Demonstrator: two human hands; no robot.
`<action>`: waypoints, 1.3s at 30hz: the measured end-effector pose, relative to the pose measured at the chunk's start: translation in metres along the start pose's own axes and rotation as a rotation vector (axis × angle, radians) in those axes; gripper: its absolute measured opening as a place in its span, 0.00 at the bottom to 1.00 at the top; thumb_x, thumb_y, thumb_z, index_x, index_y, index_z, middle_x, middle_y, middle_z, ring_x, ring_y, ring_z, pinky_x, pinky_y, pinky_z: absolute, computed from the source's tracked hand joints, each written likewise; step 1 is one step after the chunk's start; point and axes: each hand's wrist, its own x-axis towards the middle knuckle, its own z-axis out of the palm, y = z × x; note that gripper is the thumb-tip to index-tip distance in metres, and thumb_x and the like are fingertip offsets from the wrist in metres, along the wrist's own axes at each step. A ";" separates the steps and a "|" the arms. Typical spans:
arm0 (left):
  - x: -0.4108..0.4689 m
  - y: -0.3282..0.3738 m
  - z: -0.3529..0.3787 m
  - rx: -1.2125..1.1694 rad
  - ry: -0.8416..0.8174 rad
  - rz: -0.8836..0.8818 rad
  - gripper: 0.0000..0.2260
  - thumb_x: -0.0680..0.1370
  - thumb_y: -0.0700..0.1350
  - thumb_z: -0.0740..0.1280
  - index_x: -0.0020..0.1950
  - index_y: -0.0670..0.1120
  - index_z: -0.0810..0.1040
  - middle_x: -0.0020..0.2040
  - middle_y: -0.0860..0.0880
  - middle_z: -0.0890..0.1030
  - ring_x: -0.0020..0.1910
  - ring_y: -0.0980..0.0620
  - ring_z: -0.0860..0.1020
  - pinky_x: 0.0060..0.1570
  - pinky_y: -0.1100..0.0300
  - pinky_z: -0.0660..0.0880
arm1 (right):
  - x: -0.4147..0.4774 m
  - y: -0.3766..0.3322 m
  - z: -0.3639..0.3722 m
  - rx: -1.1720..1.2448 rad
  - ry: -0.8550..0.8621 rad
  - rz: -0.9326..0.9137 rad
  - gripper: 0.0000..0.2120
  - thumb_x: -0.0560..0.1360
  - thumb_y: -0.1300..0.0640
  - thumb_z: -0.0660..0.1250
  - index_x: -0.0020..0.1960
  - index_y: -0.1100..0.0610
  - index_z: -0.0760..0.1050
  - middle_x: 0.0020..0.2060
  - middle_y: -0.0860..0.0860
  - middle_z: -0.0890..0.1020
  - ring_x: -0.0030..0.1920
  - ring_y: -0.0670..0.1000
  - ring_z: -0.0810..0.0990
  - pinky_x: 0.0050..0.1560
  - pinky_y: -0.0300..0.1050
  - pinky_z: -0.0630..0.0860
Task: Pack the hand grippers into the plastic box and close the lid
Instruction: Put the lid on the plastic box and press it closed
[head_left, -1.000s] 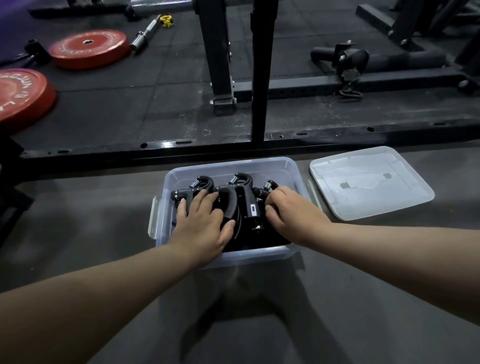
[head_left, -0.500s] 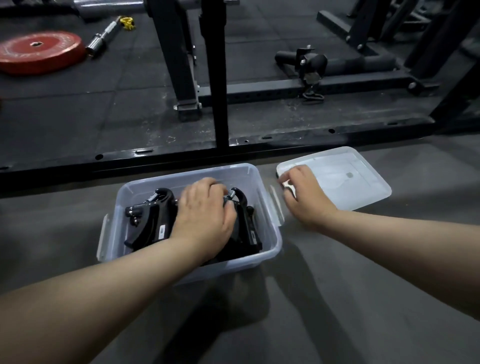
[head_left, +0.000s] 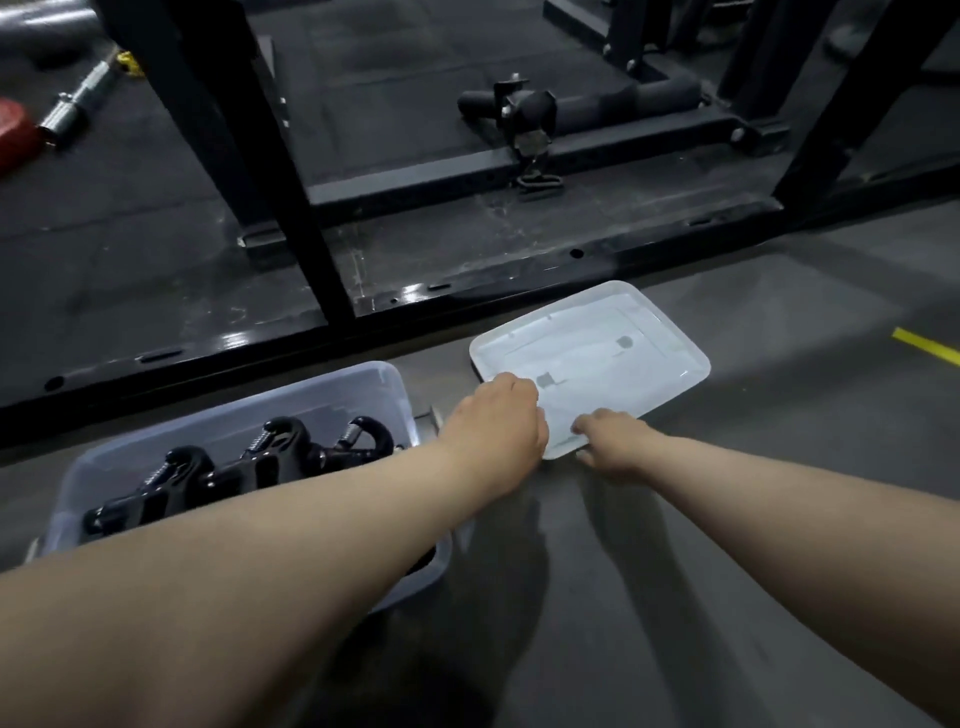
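Note:
A clear plastic box (head_left: 358, 382) stands on the grey floor at the lower left, with several black hand grippers (head_left: 270, 457) lying inside it. Its translucent lid (head_left: 623, 353) lies flat on the floor to the right of the box. My left hand (head_left: 498, 431) reaches across the box and has its fingers on the lid's near left corner. My right hand (head_left: 613, 441) pinches the lid's near edge, thumb below and fingers on top. My left forearm hides the box's front right part.
A black steel rack frame (head_left: 415, 296) runs across just behind the box and lid, with an upright post (head_left: 291, 208). A barbell end (head_left: 78, 104) and a red weight plate (head_left: 15, 132) lie at the far left. A yellow floor line (head_left: 924, 345) marks the right.
My left hand left the hand grippers in the box and moved right onto the lid's corner. My right hand slid along to the lid's near edge. The view swung right.

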 end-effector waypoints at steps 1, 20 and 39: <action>0.008 0.005 0.005 -0.054 -0.035 -0.077 0.12 0.81 0.48 0.55 0.58 0.43 0.72 0.58 0.45 0.73 0.57 0.42 0.73 0.54 0.49 0.71 | 0.003 -0.001 0.007 -0.038 0.006 -0.017 0.22 0.78 0.48 0.60 0.70 0.52 0.68 0.65 0.56 0.70 0.64 0.59 0.72 0.63 0.51 0.70; 0.005 0.013 0.018 -0.073 -0.128 -0.184 0.14 0.78 0.44 0.58 0.63 0.46 0.72 0.64 0.47 0.71 0.59 0.43 0.73 0.54 0.52 0.71 | 0.022 0.105 -0.016 0.197 0.091 0.625 0.46 0.68 0.42 0.74 0.74 0.63 0.54 0.68 0.63 0.67 0.67 0.65 0.68 0.66 0.57 0.68; -0.089 -0.087 -0.018 0.163 0.012 -0.179 0.26 0.81 0.51 0.52 0.79 0.45 0.53 0.80 0.45 0.48 0.78 0.48 0.47 0.75 0.54 0.45 | -0.055 0.084 -0.047 1.123 -0.186 0.484 0.12 0.78 0.48 0.67 0.49 0.58 0.76 0.36 0.52 0.76 0.35 0.50 0.70 0.38 0.42 0.69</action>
